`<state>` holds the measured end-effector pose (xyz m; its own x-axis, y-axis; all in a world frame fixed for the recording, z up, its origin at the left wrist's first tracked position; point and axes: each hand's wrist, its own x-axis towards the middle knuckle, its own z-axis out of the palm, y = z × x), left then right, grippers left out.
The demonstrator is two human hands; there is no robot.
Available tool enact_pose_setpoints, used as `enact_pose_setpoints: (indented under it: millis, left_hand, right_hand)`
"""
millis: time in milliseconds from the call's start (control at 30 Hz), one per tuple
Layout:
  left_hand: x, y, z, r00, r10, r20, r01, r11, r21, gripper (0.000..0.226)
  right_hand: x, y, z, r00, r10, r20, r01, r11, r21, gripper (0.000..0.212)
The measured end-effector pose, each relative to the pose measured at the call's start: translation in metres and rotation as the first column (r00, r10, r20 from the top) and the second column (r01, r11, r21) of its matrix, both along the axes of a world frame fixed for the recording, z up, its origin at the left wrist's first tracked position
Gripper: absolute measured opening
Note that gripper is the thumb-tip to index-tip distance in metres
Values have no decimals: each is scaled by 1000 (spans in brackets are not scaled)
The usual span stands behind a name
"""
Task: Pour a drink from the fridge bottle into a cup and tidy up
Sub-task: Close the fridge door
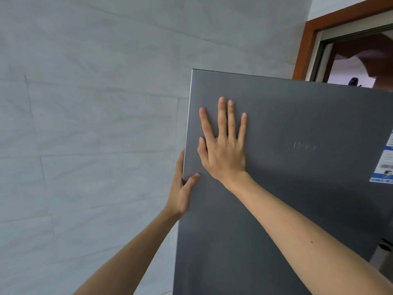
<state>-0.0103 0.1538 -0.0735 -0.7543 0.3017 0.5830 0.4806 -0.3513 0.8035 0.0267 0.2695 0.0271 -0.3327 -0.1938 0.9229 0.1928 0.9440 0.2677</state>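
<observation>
A dark grey fridge door (297, 188) fills the right half of the head view, with a faint brand mark on its face. My right hand (223, 145) lies flat on the door near its upper left corner, fingers straight and spread. My left hand (182, 188) grips the door's left edge just below, thumb on the front face and fingers wrapped behind the edge, out of sight. No bottle or cup is in view.
A pale grey tiled wall (85, 124) stands close on the left of the fridge. A brown-framed doorway (340, 39) shows above the fridge at the top right. A blue and white label (385, 162) is stuck on the door's right side.
</observation>
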Motion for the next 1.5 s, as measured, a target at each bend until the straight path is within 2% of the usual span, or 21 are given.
enact_pose_setpoints:
  millis: [367, 533, 667, 800, 933, 1033, 1133, 1300, 1433, 1500]
  left_hand:
    - [-10, 6, -1, 1000, -21, 8, 20, 999, 31, 64]
    - [-7, 4, 1, 999, 0, 35, 0, 1000, -2, 63]
    - [-5, -3, 5, 999, 28, 39, -23, 994, -110, 66]
    - [7, -22, 8, 999, 49, 8, -45, 950, -309, 75]
    - [31, -42, 3, 996, 50, -74, -82, 837, -540, 94]
    - [47, -53, -5, 984, 88, -154, -171, 695, -699, 106]
    - [65, -64, -11, 962, 135, -236, -271, 539, -798, 108]
    - [101, -60, -17, 886, 229, -403, -457, 287, -842, 102]
    - [125, -52, -26, 859, 187, -476, -507, 189, -841, 98]
    - [133, -49, -27, 867, 146, -477, -497, 173, -850, 95]
  right_hand:
    - [-6, 2, 0, 1000, -23, 0, 23, 1000, 0, 61]
    - [-6, 1, 1, 999, -33, 11, 33, 999, -10, 61]
    - [-2, -1, 1, 998, -49, 49, 50, 999, -21, 62]
    - [10, -5, 5, 986, -77, 149, 80, 997, -17, 69]
    - [32, -3, -5, 948, -93, 304, 91, 996, 21, 78]
    - [58, 5, -17, 898, -79, 432, 79, 997, 20, 87]
    - [87, 10, -29, 831, -47, 554, 80, 996, -35, 84]
    - [127, 17, -61, 684, -51, 727, 133, 989, -56, 78]
    - [150, 27, -83, 599, -49, 799, 194, 977, -85, 77]
    - [162, 36, -91, 569, -37, 821, 220, 969, -109, 77]
